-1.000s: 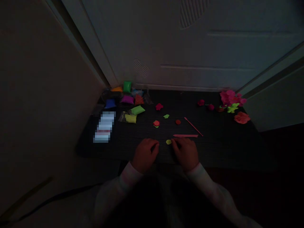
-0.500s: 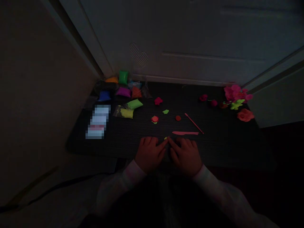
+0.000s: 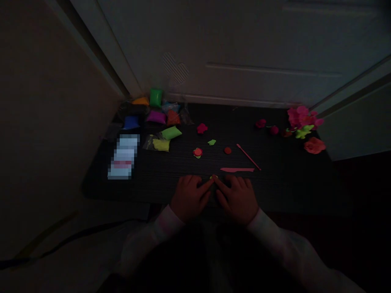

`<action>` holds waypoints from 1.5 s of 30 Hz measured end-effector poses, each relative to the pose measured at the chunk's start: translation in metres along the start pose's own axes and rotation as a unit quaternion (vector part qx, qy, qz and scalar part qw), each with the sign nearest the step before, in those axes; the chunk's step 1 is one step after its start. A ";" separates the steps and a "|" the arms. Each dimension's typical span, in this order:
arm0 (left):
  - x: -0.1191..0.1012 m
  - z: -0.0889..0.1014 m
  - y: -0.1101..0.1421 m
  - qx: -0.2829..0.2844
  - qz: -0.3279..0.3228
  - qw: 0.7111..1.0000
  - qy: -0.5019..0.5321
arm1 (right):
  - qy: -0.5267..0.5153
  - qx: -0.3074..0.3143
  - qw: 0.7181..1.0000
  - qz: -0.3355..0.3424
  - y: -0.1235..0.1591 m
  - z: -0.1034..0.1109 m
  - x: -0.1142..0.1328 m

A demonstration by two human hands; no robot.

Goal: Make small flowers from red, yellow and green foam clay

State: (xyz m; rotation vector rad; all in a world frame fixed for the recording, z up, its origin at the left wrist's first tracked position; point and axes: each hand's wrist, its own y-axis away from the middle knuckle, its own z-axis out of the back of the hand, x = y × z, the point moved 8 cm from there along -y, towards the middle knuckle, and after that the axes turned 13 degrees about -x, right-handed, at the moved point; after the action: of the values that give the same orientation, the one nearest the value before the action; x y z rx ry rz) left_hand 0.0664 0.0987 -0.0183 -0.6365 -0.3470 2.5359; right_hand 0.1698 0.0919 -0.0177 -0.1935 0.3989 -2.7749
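A small piece of yellow modelling clay (image 3: pixel 211 177) lies on the dark table (image 3: pixel 275 179) near its front edge, partly hidden by my fingertips. My left hand (image 3: pixel 190 198) touches it with a stretched index finger, thumb apart and the other fingers bent. From the other side my right hand (image 3: pixel 238 199) presses with its index finger in the same pose. Neither hand grips the clay. Just beyond them lie a pink plastic clay knife (image 3: pixel 237 169) and a thin pink stick tool (image 3: pixel 249 157).
Flat clay pieces sit mid-table: a layered red and green one (image 3: pixel 198 152), a green leaf shape (image 3: pixel 211 142), a red-brown disc (image 3: pixel 227 150) and a magenta lump (image 3: pixel 202 128). Bagged clay (image 3: pixel 157 117) and a blurred bright screen (image 3: pixel 124 156) are left. Clay flowers (image 3: pixel 314 145) stand right.
The view has shifted slightly. Both index fingers stay on the yellow clay, and a little more of it shows at the left fingertip.
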 end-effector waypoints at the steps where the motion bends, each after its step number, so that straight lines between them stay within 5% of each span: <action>1: 0.002 0.003 0.000 -0.017 0.006 1.000 0.015 | 0.001 0.000 1.000 0.000 -0.001 0.000 0.001; 6: 0.012 0.014 0.001 -0.085 0.042 0.993 0.068 | 0.005 -0.001 1.000 0.005 -0.001 -0.001 0.003; 13: 0.014 0.016 0.000 -0.111 0.051 0.990 0.072 | 0.011 0.016 1.000 0.016 0.001 -0.003 0.004; 23: 0.001 0.000 -0.001 -0.001 0.013 1.000 -0.019 | 0.006 0.019 1.000 0.014 0.000 -0.005 0.004; 37: 0.012 0.012 0.001 -0.087 0.034 0.993 0.070 | -0.003 0.003 1.000 0.008 -0.003 -0.002 0.012; 45: 0.006 0.007 0.000 -0.044 0.021 0.998 0.048 | -0.018 0.016 1.000 0.019 0.000 -0.005 0.015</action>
State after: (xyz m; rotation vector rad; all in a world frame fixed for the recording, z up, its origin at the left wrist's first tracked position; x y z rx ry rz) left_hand 0.0585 0.1008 -0.0144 -0.8030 -0.4160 2.5310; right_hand 0.1553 0.0882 -0.0208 -0.2260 0.3459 -2.7339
